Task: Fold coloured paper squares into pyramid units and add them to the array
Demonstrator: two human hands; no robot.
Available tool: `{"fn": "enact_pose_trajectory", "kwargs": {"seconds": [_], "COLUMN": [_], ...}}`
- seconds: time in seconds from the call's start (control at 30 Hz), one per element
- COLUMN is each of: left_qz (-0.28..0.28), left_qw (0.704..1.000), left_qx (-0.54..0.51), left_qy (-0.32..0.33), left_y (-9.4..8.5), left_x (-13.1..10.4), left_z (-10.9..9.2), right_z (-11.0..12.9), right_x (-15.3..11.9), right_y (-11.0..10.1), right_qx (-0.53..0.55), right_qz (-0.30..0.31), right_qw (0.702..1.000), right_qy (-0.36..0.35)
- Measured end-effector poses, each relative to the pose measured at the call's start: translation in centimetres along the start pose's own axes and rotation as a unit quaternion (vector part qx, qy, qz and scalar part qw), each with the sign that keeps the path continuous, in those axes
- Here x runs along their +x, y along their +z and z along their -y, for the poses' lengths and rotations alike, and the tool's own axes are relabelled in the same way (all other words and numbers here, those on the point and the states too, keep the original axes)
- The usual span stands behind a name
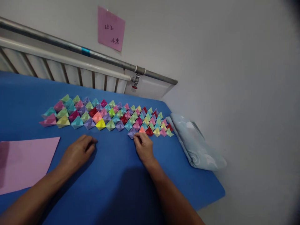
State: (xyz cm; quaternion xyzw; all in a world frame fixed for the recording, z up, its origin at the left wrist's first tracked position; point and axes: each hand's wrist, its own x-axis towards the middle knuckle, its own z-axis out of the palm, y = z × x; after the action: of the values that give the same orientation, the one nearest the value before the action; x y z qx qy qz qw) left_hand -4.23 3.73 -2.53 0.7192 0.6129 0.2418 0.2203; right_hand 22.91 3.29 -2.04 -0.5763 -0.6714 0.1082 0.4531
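Done so far, judging by the layout: many multicoloured folded paper boats stand in close-packed rows across the far half of the blue table. Nearest row on the right is short; its left end is a lilac paper boat, just beside a coral paper boat. What is left can't be judged; you have no loose boats in view. Your right hand has its fingers touching the lilac one's right side; whether they clamp it, cannot tell. Your left hand hovers or rests near the bright yellow boat, thumb and forefinger slightly apart, nothing between them. Containers: none seen. Pink sheet at left, folded blanket at right.
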Motion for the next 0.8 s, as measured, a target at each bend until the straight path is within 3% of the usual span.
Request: {"fn": "enact_pose_trajectory", "kwargs": {"seconds": [0.3,0.8], "left_qz": [0.006,0.011], "left_qw": [1.0,0.999], "left_qx": [0.005,0.038], "left_qy": [-0.007,-0.005], "left_y": [0.3,0.6], "left_x": [0.1,-0.2], "left_z": [-0.2,-0.2], "right_z": [-1.5,-1.8], "right_x": [0.8,0.9], "right_y": [-0.1,0.2], "right_qx": [-0.017,-0.025], "right_qz": [0.011,0.012], "right_qw": [1.0,0.999], "right_qy": [0.022,0.034]}}
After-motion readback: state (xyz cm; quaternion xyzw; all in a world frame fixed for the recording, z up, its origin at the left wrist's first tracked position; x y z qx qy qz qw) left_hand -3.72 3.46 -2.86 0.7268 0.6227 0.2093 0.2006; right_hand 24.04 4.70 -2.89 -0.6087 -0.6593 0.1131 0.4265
